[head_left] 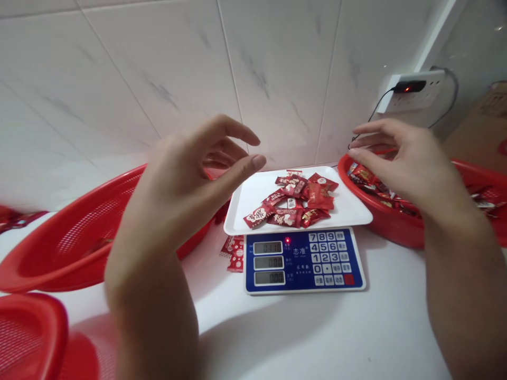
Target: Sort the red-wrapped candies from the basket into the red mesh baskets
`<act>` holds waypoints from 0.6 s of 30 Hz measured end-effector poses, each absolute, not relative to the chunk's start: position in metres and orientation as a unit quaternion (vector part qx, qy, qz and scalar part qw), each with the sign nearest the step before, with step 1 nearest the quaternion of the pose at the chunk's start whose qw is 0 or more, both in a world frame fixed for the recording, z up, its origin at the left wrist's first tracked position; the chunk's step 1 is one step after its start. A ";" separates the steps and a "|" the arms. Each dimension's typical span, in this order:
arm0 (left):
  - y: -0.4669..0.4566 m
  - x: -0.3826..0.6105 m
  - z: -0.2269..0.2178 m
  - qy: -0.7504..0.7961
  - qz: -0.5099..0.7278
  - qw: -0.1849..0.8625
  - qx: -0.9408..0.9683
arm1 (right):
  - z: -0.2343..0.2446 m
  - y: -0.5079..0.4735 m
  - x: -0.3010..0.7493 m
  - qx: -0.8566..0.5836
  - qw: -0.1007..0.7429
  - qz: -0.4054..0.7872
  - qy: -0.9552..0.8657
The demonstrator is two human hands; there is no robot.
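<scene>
A digital scale [304, 261] with a blue keypad panel stands on the white table, its top display lit with a reading. Several red-wrapped candies [293, 200] lie in a loose pile on its white tray [249, 192]. My left hand [198, 163] hovers in the air left of the tray, thumb and fingers apart, with nothing in it. To the right, my right hand [400, 153] is over the near edge of a red basket of candies [356, 211]; its fingers are curved and apart, and no candy shows between them.
A large red mesh basket [87, 227] stands at the left, another red basket [31, 332] at the lower left. Red packets [233, 253] lie beside the scale. A power strip [412, 92] with a black plug is on the tiled wall; a cardboard box [479, 126] stands at the right.
</scene>
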State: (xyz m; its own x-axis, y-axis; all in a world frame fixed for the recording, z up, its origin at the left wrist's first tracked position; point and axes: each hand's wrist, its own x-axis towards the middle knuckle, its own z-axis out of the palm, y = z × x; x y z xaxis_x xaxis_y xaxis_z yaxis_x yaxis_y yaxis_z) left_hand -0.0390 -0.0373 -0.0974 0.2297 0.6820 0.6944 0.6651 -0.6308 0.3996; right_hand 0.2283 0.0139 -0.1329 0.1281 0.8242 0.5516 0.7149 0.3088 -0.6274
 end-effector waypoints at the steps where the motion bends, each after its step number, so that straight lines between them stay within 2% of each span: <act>1: -0.038 -0.039 -0.097 0.430 0.445 0.007 0.786 | -0.133 0.014 0.227 -0.585 0.469 0.061 -0.659; 14: -0.039 -0.036 -0.097 0.440 0.424 0.011 0.791 | -0.137 0.016 0.227 -0.557 0.466 0.086 -0.683; 16: -0.038 -0.036 -0.097 0.435 0.422 0.012 0.795 | -0.139 0.019 0.227 -0.566 0.444 0.103 -0.687; 18: -0.037 -0.037 -0.097 0.431 0.419 0.015 0.799 | -0.141 0.022 0.228 -0.592 0.377 0.126 -0.701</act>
